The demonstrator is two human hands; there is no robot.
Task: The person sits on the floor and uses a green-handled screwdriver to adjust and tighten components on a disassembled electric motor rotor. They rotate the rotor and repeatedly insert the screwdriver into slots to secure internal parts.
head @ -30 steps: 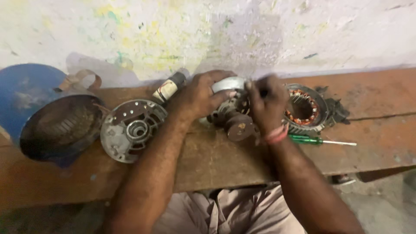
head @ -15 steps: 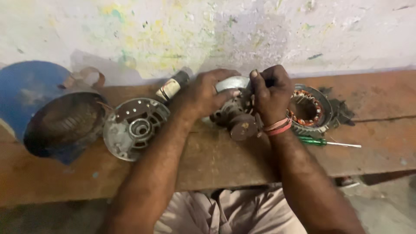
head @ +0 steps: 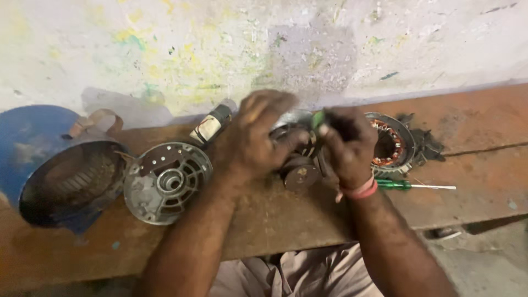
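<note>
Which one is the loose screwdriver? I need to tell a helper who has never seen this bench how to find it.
Start at the long reddish wooden bench under the paint-spattered wall and go to its right half, beside the right hand. Just below the round stator with copper windings lies the screwdriver, flat on the wood. It is the only slim thing there, with a green handle and a thin metal shaft pointing right.

Both hands blur: the left hand [head: 254,137] covers most of the motor rotor [head: 297,165], and the right hand [head: 346,146] hides its green-tipped tool's [head: 318,119] shaft.
</note>
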